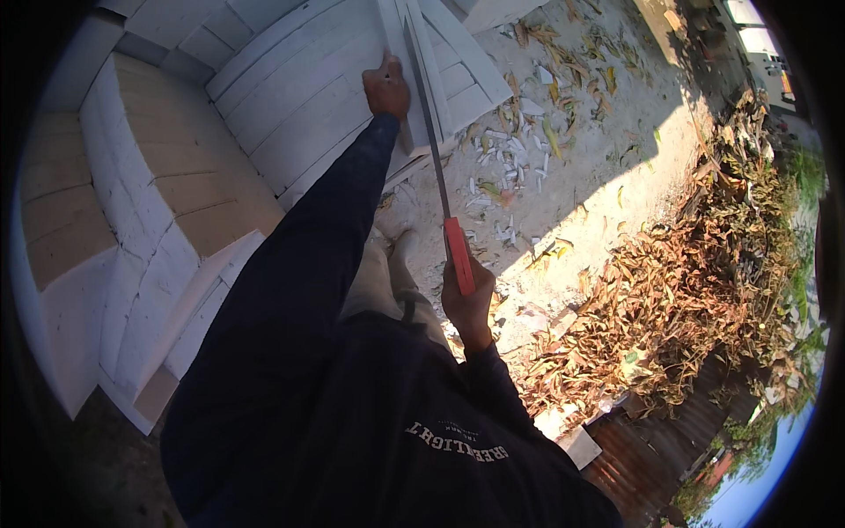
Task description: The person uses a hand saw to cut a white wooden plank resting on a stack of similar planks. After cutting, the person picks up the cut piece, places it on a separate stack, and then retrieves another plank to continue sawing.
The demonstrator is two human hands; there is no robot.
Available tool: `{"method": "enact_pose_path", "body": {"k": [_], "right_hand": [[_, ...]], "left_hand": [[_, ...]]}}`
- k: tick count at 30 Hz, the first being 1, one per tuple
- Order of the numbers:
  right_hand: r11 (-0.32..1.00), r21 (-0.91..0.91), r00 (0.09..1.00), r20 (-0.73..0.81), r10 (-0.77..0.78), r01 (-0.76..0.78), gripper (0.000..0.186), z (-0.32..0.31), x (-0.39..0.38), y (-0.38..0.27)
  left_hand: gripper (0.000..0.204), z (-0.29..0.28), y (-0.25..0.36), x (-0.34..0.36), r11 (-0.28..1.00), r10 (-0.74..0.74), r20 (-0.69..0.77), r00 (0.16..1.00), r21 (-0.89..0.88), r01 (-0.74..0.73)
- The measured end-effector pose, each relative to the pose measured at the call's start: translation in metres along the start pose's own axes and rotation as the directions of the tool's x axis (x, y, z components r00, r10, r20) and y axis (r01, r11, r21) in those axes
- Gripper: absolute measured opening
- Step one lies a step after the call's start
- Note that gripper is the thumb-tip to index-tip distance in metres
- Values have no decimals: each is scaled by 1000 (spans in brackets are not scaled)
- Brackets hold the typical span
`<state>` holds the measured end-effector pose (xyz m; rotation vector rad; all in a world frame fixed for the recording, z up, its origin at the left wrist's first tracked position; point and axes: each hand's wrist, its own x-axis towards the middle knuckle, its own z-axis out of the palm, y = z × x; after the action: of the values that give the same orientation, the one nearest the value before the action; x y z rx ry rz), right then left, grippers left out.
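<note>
My right hand (468, 304) is wrapped round the red handle (459, 255) of a handsaw. Its long, thin grey blade (437, 167) points away from me and lies along a narrow white board (414, 132). My left hand (387, 91), arm stretched out, is at the left edge of that board, its fingers curled and one finger lying forward along it. The fingertips are partly hidden. Under and beside the board are wide white blocks or panels (308, 114) with straight seams.
Stacked white blocks (158, 167) fill the left side. White offcuts (502, 150) and dry leaves litter the sandy ground (598, 158). A large heap of brown leaves (634, 299) lies on the right, with rusty corrugated sheet (656, 449) behind it. My feet stand close to the blocks.
</note>
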<state>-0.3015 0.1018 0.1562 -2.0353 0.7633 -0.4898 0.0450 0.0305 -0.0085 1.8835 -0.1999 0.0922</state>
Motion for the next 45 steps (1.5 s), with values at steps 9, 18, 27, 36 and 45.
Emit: {"method": "enact_pose_path", "body": {"k": [9, 18, 27, 36, 45], "right_hand": [[989, 25, 982, 122, 144, -148, 49, -2, 29, 4], [982, 13, 965, 186, 184, -189, 47, 8, 67, -15], [984, -129, 956, 249, 155, -126, 51, 0, 57, -1], [999, -13, 994, 107, -28, 30, 48, -10, 29, 4], [999, -10, 997, 53, -48, 49, 15, 13, 59, 10]], "left_hand": [[45, -5, 7, -9, 1000, -2, -9, 1000, -15, 2], [45, -10, 26, -4, 993, -104, 11, 995, -56, 104], [42, 0, 8, -9, 1000, -26, -88, 996, -5, 26], [41, 2, 7, -7, 998, -56, -96, 994, -37, 53], [40, -2, 13, -7, 997, -12, -87, 996, 73, 19]]}}
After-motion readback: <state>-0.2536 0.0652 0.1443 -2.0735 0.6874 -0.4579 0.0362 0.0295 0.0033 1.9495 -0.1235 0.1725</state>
